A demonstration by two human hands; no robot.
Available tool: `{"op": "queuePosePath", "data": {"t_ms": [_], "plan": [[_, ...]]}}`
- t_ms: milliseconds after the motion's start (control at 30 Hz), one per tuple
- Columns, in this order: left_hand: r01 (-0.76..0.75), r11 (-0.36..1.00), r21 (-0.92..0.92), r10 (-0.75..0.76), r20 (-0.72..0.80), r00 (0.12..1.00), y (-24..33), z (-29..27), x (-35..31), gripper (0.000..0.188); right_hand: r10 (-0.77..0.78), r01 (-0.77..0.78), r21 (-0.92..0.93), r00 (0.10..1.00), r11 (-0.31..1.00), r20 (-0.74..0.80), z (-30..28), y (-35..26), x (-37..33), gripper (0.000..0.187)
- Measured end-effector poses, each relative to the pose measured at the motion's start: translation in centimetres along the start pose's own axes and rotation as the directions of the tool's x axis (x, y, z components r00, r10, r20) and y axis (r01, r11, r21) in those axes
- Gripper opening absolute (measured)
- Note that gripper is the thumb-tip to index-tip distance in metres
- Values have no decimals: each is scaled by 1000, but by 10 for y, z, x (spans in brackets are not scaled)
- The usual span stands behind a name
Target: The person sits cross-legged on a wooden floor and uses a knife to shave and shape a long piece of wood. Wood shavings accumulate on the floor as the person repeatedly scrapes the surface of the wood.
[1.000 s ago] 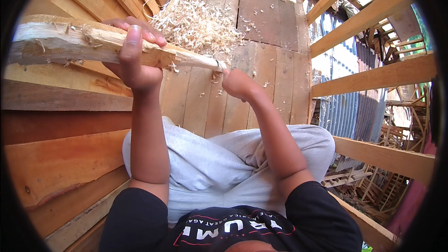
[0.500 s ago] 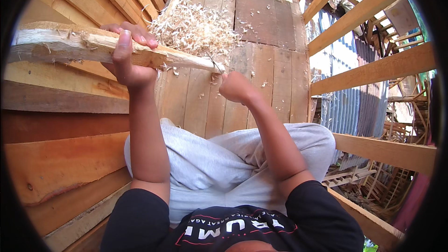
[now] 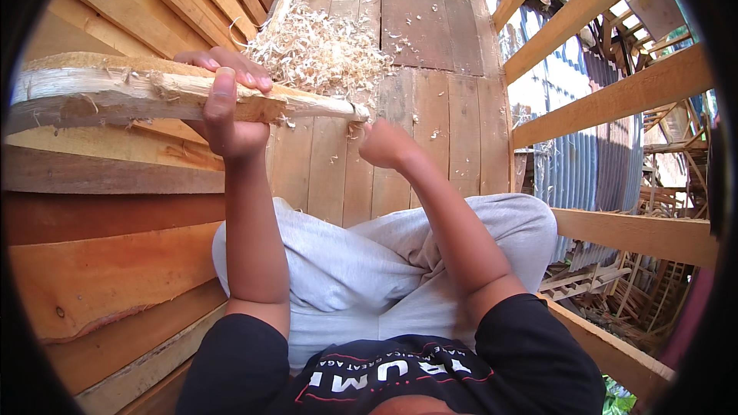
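My left hand (image 3: 227, 104) is wrapped round a long, roughly shaped piece of pale wood (image 3: 100, 96), thumb on the near side and fingers over the far side. The wood lies level, thick at the left and narrowing to a thin end at the right. Its surface has rough facets and a few loose fibres. Beside the thin end, my right hand (image 3: 383, 143) is closed in a fist on a knife. Only a bit of the dark, thin blade (image 3: 354, 111) shows against the wood's tip; the handle is hidden in the fist.
A heap of curled wood shavings (image 3: 319, 50) lies on the plank floor (image 3: 415, 100) beyond the wood. A board wall (image 3: 115, 261) stands close on the left. Along the right run wooden rails (image 3: 615, 96), with corrugated metal sheets (image 3: 584, 146) beyond. My crossed legs (image 3: 346, 261) are below my arms.
The left hand and the wood have shifted slightly right and toward me. The right fist stays near the thin end, and less of the blade shows now.
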State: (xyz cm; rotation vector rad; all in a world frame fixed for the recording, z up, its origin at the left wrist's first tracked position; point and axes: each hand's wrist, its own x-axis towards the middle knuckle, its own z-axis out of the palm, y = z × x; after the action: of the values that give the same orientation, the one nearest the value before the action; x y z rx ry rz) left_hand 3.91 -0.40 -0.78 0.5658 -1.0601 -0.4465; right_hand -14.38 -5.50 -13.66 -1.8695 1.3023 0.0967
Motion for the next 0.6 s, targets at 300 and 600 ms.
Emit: {"op": "queuePosePath", "data": {"t_ms": [300, 600], "plan": [[-4, 997, -71, 1, -42, 999, -3, 2, 3, 24, -48, 46, -51, 998, 998, -40, 5, 18, 1, 43], [14, 984, -178, -11, 19, 1000, -6, -11, 6, 24, -4, 4, 36, 1000, 999, 7, 6, 17, 8, 45]]}}
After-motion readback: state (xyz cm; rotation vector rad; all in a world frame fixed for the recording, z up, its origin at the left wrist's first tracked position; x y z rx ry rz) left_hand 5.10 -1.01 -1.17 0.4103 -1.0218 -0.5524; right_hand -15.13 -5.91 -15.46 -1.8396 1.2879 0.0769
